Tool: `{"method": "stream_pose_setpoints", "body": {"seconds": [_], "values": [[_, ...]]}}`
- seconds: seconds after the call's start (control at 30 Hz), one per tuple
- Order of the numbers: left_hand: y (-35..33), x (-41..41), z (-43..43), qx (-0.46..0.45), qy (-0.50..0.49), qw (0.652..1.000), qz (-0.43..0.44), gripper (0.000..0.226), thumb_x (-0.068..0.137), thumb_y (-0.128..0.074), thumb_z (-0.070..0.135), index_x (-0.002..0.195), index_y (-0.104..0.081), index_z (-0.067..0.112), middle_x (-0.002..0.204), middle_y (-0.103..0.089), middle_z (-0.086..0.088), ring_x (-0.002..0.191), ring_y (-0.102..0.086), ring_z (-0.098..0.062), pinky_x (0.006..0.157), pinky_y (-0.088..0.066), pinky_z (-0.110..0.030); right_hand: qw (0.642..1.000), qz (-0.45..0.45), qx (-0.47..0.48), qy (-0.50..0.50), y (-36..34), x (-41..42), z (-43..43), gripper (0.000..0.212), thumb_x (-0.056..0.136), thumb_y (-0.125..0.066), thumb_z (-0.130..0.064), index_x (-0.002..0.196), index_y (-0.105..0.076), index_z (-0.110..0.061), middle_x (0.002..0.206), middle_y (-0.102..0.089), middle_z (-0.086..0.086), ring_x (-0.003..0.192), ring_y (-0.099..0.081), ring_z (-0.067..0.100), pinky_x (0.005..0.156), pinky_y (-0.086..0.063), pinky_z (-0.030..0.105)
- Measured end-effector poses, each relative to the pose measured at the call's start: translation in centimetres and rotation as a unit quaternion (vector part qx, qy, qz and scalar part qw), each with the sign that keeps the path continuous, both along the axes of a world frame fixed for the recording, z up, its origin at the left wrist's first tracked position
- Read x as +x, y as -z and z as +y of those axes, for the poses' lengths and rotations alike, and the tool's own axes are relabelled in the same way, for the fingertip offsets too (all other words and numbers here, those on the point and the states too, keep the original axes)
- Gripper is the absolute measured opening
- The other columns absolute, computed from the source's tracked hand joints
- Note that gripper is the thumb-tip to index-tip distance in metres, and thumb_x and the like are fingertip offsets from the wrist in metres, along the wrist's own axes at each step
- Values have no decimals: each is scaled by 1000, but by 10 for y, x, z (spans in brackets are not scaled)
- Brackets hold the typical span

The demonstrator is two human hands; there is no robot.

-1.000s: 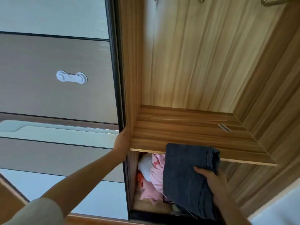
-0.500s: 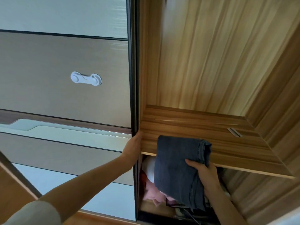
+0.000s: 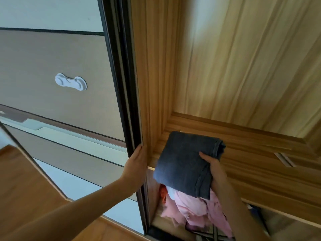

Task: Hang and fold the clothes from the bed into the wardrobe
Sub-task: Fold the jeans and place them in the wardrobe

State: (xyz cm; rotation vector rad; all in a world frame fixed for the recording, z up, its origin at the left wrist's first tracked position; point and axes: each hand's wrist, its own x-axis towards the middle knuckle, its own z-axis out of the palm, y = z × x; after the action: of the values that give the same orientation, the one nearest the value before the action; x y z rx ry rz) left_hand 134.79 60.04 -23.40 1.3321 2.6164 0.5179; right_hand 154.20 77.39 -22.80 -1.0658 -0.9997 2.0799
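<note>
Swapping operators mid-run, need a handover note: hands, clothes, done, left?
Left hand: flat against the sliding door edge, fingers straight.
Right hand: grips the folded dark garment, over the wooden shelf front edge.
Pink clothes lie in the compartment below.
Done: garment folded. Left: set it on the shelf; the bed is out of view.

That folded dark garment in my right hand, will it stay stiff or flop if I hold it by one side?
Probably floppy: the folded dark garment sags below the right hand gripping its edge. Its thick denim-like layers suggest some weight for its size. Unlikely to slip; the cloth looks coarse.
</note>
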Motion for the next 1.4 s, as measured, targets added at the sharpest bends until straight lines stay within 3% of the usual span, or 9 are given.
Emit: {"method": "stream_pose_setpoints", "body": {"seconds": [0.07, 0.13, 0.23, 0.37, 0.73, 0.9, 1.0, 1.13, 1.4], "values": [[29, -9, 8, -113, 116, 967, 196, 57, 76, -79, 47, 127, -68, 25, 132, -66, 1, 126, -60, -22, 115, -39, -36, 999, -12, 22, -37, 6, -25, 22, 29, 87, -71, -30, 109, -68, -11, 96, -77, 8, 94, -68, 32, 82, -54, 40], [46, -9, 20, -171, 156, 948, 220, 74, 54, -89, 47, 117, -74, 13, 128, -68, -10, 119, -64, -29, 106, -45, -44, 971, -180, 150, -41, 33, -46, 53, 73, 77, -71, -62, 133, -56, -19, 131, -65, 7, 118, -58, 30, 105, -44, 46], [74, 5, 42, -188, 178, 946, 197, 68, 62, -82, 49, 122, -73, 17, 132, -66, -7, 119, -65, -26, 92, -56, -38, 747, -504, 430, -53, 74, -59, 76, 103, 78, -59, -72, 155, -22, -16, 161, -24, 15, 145, -27, 35, 120, -16, 45], [104, 0, 78, -198, 160, 947, 196, 79, 75, -74, 50, 141, -52, 11, 146, -54, -13, 131, -55, -31, 91, -56, -40, 665, -446, 593, -88, 114, -55, 68, 70, 87, -41, -65, 136, -59, -18, 145, -49, 22, 133, -46, 41, 109, -30, 50], [99, -10, 128, -265, 55, 946, 179, 72, 101, -37, 27, 158, 2, 4, 166, 10, -17, 154, 2, -34, 120, -23, -46, 635, -456, 574, -245, 123, -92, 103, 70, 88, -33, -62, 141, -53, -21, 149, -45, 21, 134, -47, 40, 105, -39, 58], [98, -12, 128, -295, 60, 948, 104, 64, 100, -35, 24, 154, -15, -4, 165, 1, -23, 152, 3, -42, 121, -18, -51, 634, -456, 560, -276, 109, -83, 101, 82, 88, -18, -70, 149, -42, -20, 155, -35, 20, 141, -37, 38, 111, -33, 56], [76, 1, 127, -286, 16, 958, 35, 70, 102, -40, 27, 159, -4, 10, 164, 6, -24, 152, -6, -41, 122, -18, -48, 618, -462, 547, -325, 89, -75, 98, 66, 98, -38, -50, 155, -23, -21, 162, -19, 12, 149, -18, 28, 120, -18, 44], [52, 16, 107, -232, 20, 973, -6, 65, 101, -44, 30, 158, -15, 16, 162, -17, -19, 146, -30, -37, 117, -31, -42, 626, -442, 556, -321, 63, -58, 93, 45, 93, -52, -21, 138, -53, -19, 142, -54, 6, 131, -49, 24, 109, -36, 31], [0, 35, 12, -153, 33, 988, 5, 32, 99, -47, 27, 123, -64, 15, 128, -65, -7, 117, -61, -27, 97, -50, -36, 555, -413, 592, -413, 1, -48, 1, 53, 76, -34, -33, 98, -74, -7, 110, -69, 14, 109, -61, 31, 89, -44, 33]]}}
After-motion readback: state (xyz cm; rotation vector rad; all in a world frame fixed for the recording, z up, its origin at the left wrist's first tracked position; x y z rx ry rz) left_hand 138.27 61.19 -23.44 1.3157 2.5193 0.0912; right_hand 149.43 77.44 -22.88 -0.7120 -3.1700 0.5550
